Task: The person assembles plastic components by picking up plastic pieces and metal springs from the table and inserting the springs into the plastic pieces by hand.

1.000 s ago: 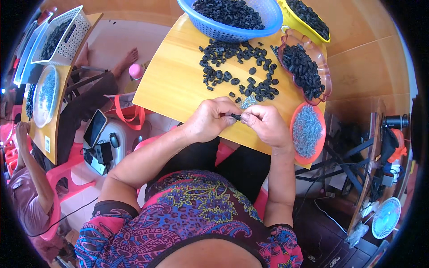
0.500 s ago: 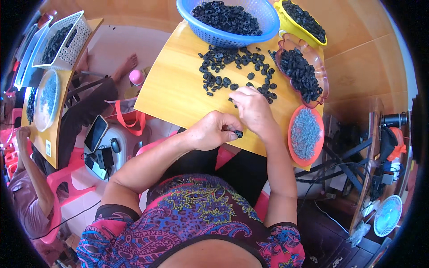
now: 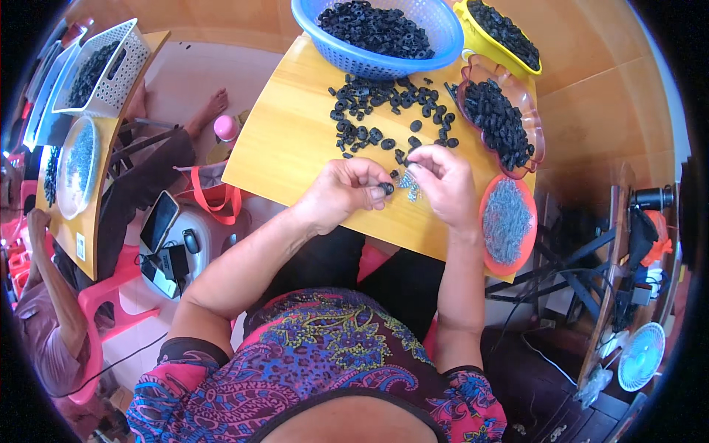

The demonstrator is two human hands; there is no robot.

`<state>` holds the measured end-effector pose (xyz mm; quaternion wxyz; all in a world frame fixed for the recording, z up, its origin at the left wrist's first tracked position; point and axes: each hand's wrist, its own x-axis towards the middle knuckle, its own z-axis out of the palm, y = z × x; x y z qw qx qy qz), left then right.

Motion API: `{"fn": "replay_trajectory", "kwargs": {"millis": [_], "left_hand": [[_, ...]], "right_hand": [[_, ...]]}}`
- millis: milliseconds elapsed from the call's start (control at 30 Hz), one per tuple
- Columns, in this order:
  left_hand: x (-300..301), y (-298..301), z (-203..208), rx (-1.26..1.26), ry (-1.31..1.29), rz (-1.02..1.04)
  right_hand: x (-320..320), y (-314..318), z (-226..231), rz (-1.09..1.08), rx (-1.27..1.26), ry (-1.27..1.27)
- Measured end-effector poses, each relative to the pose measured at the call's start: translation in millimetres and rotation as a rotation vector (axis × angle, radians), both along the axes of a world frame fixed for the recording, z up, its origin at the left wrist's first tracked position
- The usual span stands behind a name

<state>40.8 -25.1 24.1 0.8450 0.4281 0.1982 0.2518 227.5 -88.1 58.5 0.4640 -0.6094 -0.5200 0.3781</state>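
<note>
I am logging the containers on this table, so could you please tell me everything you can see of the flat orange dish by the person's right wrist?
The orange dish is a shallow oval tray, seemingly plastic, with a low rim. It lies flat at the right end of the wooden table, partly over its near edge. A heap of small silvery metal pieces fills it. It lies just right of the right hand, apparently not touching it.

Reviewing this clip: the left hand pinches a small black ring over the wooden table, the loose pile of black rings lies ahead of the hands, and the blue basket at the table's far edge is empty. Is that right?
Not quite. The head view shows the blue basket heaped with black rings, not empty. The rest holds: the left hand pinches a small black ring over the wooden table, and the loose pile of black rings lies ahead of the hands.
</note>
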Motion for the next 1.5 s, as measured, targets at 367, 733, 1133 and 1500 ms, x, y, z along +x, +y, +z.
{"fn": "replay_trajectory", "kwargs": {"millis": [367,733,1133,1500], "left_hand": [[1.1,-3.4,2.7,0.057,0.095,0.032],[-0.4,-6.1,7.2,0.437,0.219,0.046],[-1.9,-5.1,15.1,0.808,0.325,0.104],[-3.1,-13.8,17.2,0.627,0.193,0.055]], "right_hand": [[-28.4,-32.6,12.3,-0.054,-0.05,0.319],[-27.7,-28.9,11.2,0.003,-0.162,0.214],[-32.2,-28.6,0.8,0.028,-0.08,-0.113],[-15.2,-31.5,-13.8,0.164,-0.141,0.619]]}}
